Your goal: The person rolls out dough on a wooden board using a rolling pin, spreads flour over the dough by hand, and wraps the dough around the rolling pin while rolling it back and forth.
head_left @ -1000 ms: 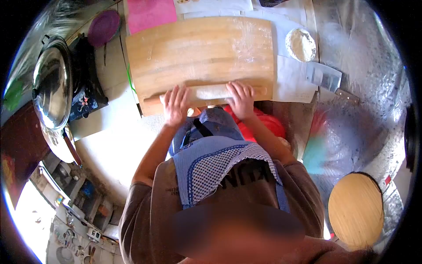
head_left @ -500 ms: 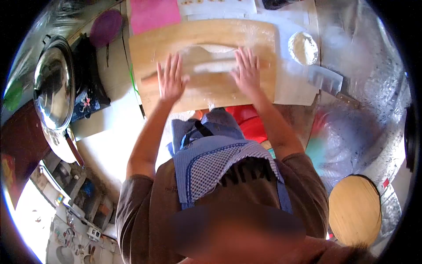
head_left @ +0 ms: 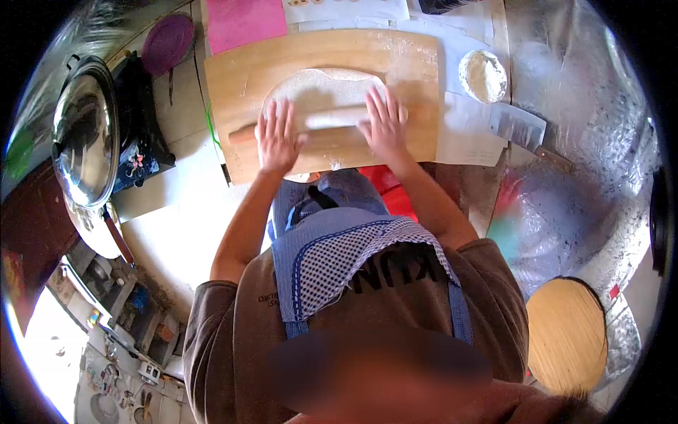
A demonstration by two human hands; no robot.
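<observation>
Nearest you, on the near side of the wooden board [head_left: 224, 85], your blue apron [head_left: 332, 254] shows a checked panel with a frayed edge; a round wooden disc [head_left: 567, 336] with fine straight grain sits well off to the board's near right.

Over the board's near half, your left hand [head_left: 279, 141] and right hand [head_left: 386, 131] lie flat on the rolling pin [head_left: 339, 117]. The fingers of both are stretched out and slightly spread, pressing from above rather than curling around it. The pin is smooth wood, whitened along the middle, and slightly blurred, its bare brown end poking out past your left hand.

Beneath the pin, on the middle of the board, is the dough [head_left: 318, 83]: already one broad, pale, matte sheet, soft and seemingly thin, with a rounded far edge. It is uncut and its outline looks a little uneven; whether the thickness is even, you cannot tell from here, and your hands hide part of the near side.

White flour dusts the board's far right corner. Right of the board lies a cleaver [head_left: 518, 126] with a broad metal blade, and farther up that side stands a round bowl [head_left: 483, 75] of white powder. Beyond the far left edge is a flat pink sheet [head_left: 246, 25].
</observation>
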